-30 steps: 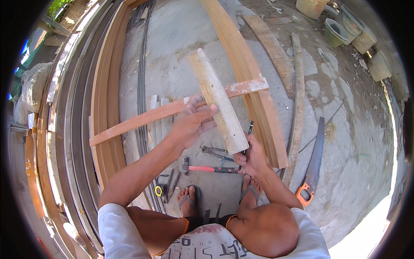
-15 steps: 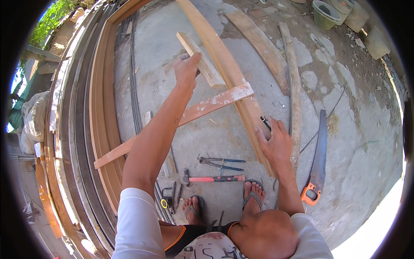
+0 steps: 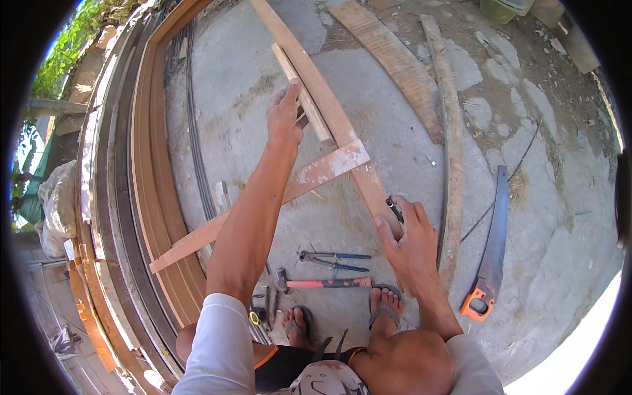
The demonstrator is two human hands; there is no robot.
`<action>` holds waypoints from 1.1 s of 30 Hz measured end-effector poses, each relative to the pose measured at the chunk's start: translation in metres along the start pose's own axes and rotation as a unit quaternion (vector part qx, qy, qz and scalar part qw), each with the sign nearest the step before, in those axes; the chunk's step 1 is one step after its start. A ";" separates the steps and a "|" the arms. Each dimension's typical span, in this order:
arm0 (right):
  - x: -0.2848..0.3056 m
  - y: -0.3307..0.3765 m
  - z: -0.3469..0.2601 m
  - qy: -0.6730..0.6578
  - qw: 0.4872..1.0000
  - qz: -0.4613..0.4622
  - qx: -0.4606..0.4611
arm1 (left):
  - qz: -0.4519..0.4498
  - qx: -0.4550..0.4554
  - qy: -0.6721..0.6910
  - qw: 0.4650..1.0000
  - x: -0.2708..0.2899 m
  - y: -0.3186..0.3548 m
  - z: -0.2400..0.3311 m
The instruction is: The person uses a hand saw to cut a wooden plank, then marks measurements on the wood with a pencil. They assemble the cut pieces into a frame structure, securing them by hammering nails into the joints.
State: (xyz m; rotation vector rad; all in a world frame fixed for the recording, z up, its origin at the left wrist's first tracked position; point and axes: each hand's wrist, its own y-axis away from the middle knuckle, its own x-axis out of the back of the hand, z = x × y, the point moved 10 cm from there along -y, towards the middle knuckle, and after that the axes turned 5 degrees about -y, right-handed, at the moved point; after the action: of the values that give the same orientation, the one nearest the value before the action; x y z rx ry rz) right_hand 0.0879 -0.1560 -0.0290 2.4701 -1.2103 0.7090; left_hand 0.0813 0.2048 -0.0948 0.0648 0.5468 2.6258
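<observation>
My left hand [image 3: 284, 117] is closed on a short wooden strip [image 3: 315, 117], held lengthwise along the left side of a long grooved wooden frame piece [image 3: 336, 115]. Whether the strip touches that piece, I cannot tell. A black pen [image 3: 394, 209] sits in my right hand [image 3: 411, 240], which is at the near end of the same frame piece. Between my hands, a flat brace board [image 3: 332, 164] spattered with white crosses the frame piece, running left to the frame's other side [image 3: 155, 191]. My left forearm hides part of the board.
By my feet lie a red-handled hammer [image 3: 329, 284], pincers [image 3: 336, 257] and a tape measure [image 3: 255, 317]. An orange-handled handsaw [image 3: 490, 257] lies at right. A wide plank [image 3: 395, 66] and a narrow board [image 3: 447, 151] rest on the concrete. Long timbers [image 3: 108, 197] line the left.
My left hand has brought the strip from a slant apart from the frame piece to nearly alongside it. My right hand keeps the pen and sits slightly lower in the picture.
</observation>
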 end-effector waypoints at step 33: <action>-0.139 -0.370 -0.048 -0.361 0.925 -0.118 0.007 | 0.119 -0.187 -0.239 0.945 -0.006 0.015 0.026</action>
State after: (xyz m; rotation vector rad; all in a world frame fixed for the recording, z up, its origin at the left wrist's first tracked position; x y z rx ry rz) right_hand 0.2959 0.1786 -0.0839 2.9190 -1.0644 -0.3011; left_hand 0.0835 0.1992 -0.0644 0.6631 -0.1385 2.7507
